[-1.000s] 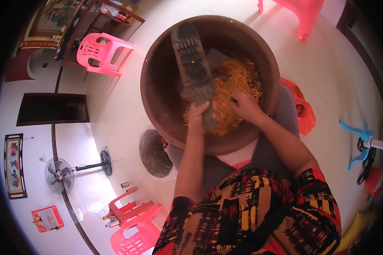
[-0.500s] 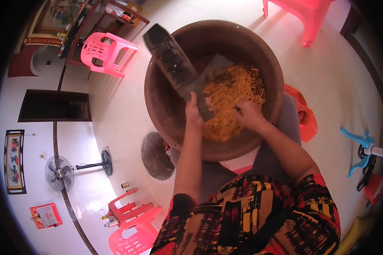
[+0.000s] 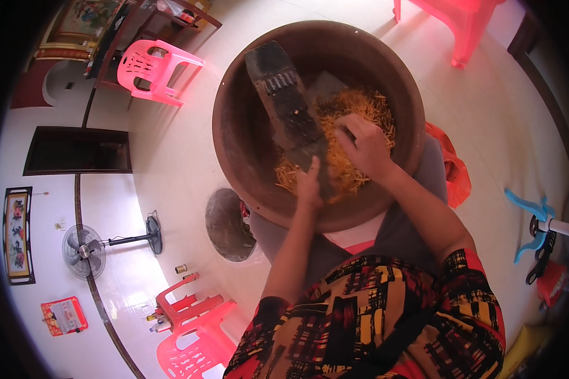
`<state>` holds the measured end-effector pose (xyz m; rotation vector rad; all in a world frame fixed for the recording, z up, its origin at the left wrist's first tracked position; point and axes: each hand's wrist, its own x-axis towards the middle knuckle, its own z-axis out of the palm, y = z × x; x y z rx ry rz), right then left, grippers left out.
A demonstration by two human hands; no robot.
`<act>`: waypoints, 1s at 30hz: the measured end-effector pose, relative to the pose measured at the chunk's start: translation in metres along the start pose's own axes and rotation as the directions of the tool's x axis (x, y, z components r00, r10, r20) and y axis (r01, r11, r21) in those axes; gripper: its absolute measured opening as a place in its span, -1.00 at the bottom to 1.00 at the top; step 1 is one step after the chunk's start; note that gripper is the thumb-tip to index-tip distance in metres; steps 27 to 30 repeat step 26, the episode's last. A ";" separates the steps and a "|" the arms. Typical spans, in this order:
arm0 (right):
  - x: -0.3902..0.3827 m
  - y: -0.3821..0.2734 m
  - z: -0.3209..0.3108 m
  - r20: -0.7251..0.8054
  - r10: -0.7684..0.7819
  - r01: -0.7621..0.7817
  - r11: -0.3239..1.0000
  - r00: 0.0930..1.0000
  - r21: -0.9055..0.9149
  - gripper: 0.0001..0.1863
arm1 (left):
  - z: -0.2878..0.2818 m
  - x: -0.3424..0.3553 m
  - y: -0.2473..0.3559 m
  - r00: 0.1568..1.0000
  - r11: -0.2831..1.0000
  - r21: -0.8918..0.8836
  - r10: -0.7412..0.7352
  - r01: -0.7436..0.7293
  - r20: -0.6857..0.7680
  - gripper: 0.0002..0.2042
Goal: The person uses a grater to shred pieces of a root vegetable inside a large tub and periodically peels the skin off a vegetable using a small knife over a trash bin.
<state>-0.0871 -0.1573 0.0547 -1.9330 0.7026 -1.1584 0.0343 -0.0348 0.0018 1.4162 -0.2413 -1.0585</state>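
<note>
My left hand (image 3: 310, 185) is closed round the near end of a long dark grater (image 3: 291, 104), its thumb lying on top. The grater slants to the far left inside a big brown round tub (image 3: 231, 151), and a row of metal slots crosses its far part. Yellow-orange shreds (image 3: 367, 104) lie heaped in the tub, under and beside the grater. Just right of the grater, over the shreds, hovers my right hand (image 3: 367, 148). Its fingers are curled in, and whatever they hold is hidden. A flat grey piece (image 3: 325, 85) rests behind the heap.
The tub stands between my knees. A round dark container (image 3: 229, 224) sits on the floor to its left, and a red plastic bag (image 3: 452, 167) lies to its right. Pink chairs (image 3: 161, 69), a standing fan (image 3: 85, 251) and a blue-footed stand (image 3: 537, 218) are farther out.
The grater has swung rightward and down into the tub, my left hand moving nearer and right with it. My right hand has shifted slightly farther away. More shreds show left of the grater.
</note>
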 end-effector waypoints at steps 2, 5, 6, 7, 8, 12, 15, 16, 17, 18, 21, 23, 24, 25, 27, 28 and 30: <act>0.010 0.000 0.008 -0.041 -0.022 0.023 1.000 0.999 0.016 -0.89 | 0.005 -0.007 -0.004 1.000 1.000 -0.010 -0.008 0.008 0.015 -0.74; 0.016 0.005 0.021 -0.071 0.024 -0.021 0.999 0.997 0.044 -0.88 | 0.012 -0.011 -0.006 0.998 0.999 -0.007 0.046 -0.045 0.043 -0.76; 0.016 0.003 0.024 -0.070 0.075 -0.069 0.994 0.995 0.081 -0.87 | 0.012 -0.010 -0.006 0.998 0.998 0.005 0.056 -0.056 0.024 -0.77; 0.017 0.002 0.027 -0.068 0.125 -0.116 0.986 0.990 0.116 -0.87 | 0.013 -0.010 -0.007 0.998 0.998 0.017 0.066 -0.066 0.006 -0.78; 0.018 0.000 0.032 -0.091 0.144 -0.130 0.981 0.985 0.147 -0.86 | 0.010 -0.007 -0.009 0.996 0.994 0.049 0.094 -0.094 0.002 -0.79; 0.020 -0.007 0.044 -0.136 0.265 -0.221 0.937 0.955 0.271 -0.85 | 0.000 0.004 -0.023 0.973 0.965 0.121 0.230 -0.233 0.032 -0.82; 0.021 -0.010 0.044 -0.147 0.307 -0.254 0.920 0.940 0.299 -0.85 | -0.003 0.005 -0.026 0.955 0.938 0.177 0.294 -0.297 0.041 -0.81; 0.021 -0.010 0.044 -0.154 0.309 -0.254 0.920 0.938 0.298 -0.85 | -0.004 0.004 -0.026 0.951 0.929 0.205 0.307 -0.308 0.036 -0.80; 0.021 -0.009 0.044 -0.153 0.321 -0.263 0.914 0.935 0.308 -0.85 | 0.001 0.001 -0.022 0.929 0.894 0.265 0.369 -0.360 0.017 -0.79; 0.021 -0.005 0.044 -0.151 0.333 -0.273 0.908 0.931 0.317 -0.84 | 0.010 -0.006 -0.015 0.903 0.854 0.326 0.429 -0.406 0.002 -0.77; 0.021 -0.004 0.040 -0.154 0.356 -0.290 0.897 0.922 0.335 -0.85 | 0.011 -0.006 -0.016 0.886 0.826 0.370 0.464 -0.425 -0.020 -0.74; 0.021 -0.006 0.037 -0.123 0.409 -0.338 0.862 0.904 0.379 -0.87 | 0.009 -0.005 -0.019 0.887 0.822 0.387 0.460 -0.416 -0.023 -0.72; 0.022 -0.007 0.035 -0.088 0.453 -0.381 0.826 0.887 0.416 -0.87 | 0.009 -0.005 -0.019 0.883 0.809 0.412 0.469 -0.420 -0.021 -0.72; 0.022 -0.008 0.033 -0.051 0.495 -0.423 0.786 0.867 0.451 -0.88 | 0.009 -0.005 -0.020 0.878 0.794 0.437 0.478 -0.423 -0.019 -0.71; 0.022 -0.009 0.032 -0.053 0.495 -0.422 0.787 0.867 0.450 -0.88 | 0.010 -0.005 -0.020 0.878 0.794 0.435 0.478 -0.423 -0.017 -0.71; 0.022 -0.009 0.032 -0.053 0.495 -0.422 0.787 0.867 0.450 -0.88 | 0.010 -0.005 -0.020 0.878 0.794 0.435 0.478 -0.423 -0.017 -0.71; 0.022 -0.009 0.032 -0.053 0.495 -0.422 0.787 0.867 0.450 -0.88 | 0.010 -0.005 -0.020 0.878 0.794 0.435 0.478 -0.423 -0.017 -0.71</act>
